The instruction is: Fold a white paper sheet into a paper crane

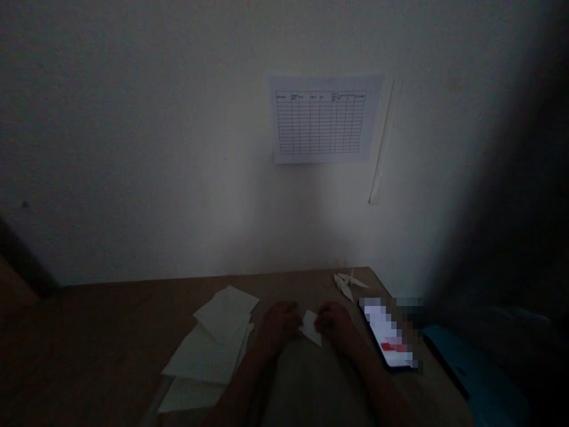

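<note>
A small piece of folded white paper (312, 330) lies between my hands near the table's front. My left hand (281, 323) has curled fingers pinching its left edge. On the opposite edge, the bent fingers of my right hand (334, 322) grip the same piece. To the left rests a loose pile of white paper sheets (208, 347). Beyond my right hand, folded paper cranes (349, 283) sit near the table's back right corner. The dim light hides the finer creases and the fingertips.
A lit smartphone (387, 335) with a blurred screen lies right of my right arm. The brown table (89, 350) meets a pale wall. A printed grid sheet (322, 118) hangs on that wall. Beyond the table's right edge is a blue object (480, 373).
</note>
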Demonstrator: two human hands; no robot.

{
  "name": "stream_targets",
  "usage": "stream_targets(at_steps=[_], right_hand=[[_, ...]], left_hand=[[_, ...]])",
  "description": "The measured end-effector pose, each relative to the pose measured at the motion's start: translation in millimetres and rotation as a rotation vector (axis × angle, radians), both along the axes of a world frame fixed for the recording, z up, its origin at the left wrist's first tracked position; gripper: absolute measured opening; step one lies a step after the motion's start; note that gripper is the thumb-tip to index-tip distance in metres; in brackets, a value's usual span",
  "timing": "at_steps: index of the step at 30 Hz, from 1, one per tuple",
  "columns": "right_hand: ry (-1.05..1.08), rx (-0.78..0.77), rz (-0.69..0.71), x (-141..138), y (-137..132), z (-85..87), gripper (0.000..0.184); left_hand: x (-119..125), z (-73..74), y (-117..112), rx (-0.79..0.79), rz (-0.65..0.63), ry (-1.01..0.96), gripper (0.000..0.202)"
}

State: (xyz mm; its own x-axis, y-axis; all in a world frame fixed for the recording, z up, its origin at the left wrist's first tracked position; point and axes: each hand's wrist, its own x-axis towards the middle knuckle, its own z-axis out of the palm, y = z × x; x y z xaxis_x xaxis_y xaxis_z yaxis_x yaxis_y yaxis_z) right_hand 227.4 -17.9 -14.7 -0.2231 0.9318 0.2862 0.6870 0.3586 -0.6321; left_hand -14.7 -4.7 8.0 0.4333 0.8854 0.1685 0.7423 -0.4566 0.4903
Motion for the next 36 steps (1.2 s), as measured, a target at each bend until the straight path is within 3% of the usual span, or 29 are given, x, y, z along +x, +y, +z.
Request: stream_targets(at_steps=[4,16,23,30,36], right_hand=[[0.018,0.004,0.052,1,0,-1.7,0.015],[0.053,0.053,0.161,3,-6,-7.7,0.036],[0.028,0.06,0.145,0,-10,-2.0,0.027],[0.005,0.056,0.166,1,-8,-1.9,0.023],[-0.052,0.024,0.169,-1,-12,6.8,0.035]], left_hand=[[-1,-3.8,5,0.021,-0.019,-0.021,0.014],[5,-3.3,1,0.072,-0.013,-0.071,0.012],[2,-3.4,3,0.074,-0.034,-0.064,0.012],[3,-16.9,6,0.057,0.059,-0.082,0.016],[8,-17.7,4,0.063,0.097,-0.106,0.014]])
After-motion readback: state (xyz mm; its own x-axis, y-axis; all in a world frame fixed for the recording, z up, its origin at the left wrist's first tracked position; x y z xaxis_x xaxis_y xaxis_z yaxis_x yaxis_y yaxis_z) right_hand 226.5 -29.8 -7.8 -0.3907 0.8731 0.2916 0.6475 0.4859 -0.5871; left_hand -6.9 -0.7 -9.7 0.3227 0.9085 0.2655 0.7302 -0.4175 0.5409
